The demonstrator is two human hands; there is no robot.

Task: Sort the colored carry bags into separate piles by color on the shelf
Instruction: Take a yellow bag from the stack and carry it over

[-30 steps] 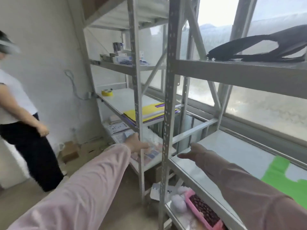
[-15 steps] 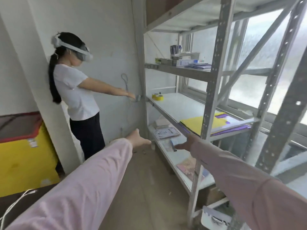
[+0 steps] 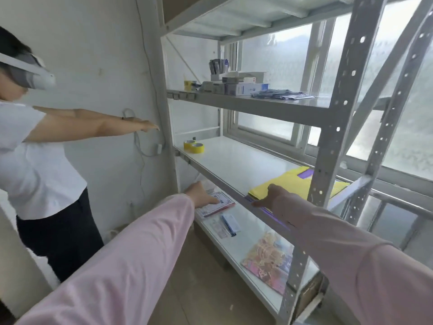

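Observation:
A flat yellow carry bag [image 3: 285, 182] lies on the middle board of the grey metal shelf [image 3: 225, 160], on top of a purple bag [image 3: 305, 174] that shows through its handle hole and along the shelf's front edge. My right hand [image 3: 267, 197] is stretched out flat at that front edge, just in front of the yellow bag's near corner, holding nothing. My left hand [image 3: 201, 195] reaches out lower and to the left, fingers spread over a red-edged printed sheet [image 3: 216, 204] on the lower board. Both arms wear pink sleeves.
A person [image 3: 39, 160] in a white top with a headset stands at left, arms stretched toward the wall. Yellow tape rolls [image 3: 194, 146] sit on the middle board's far end, boxes [image 3: 239, 85] on the board above, a colourful booklet [image 3: 269, 261] below. A perforated upright [image 3: 328, 137] stands at right.
My view has swung left from the right-hand shelf bay to this one. Both arms stayed stretched forward; my right hand now sits at the yellow bag's corner, my left over the lower board.

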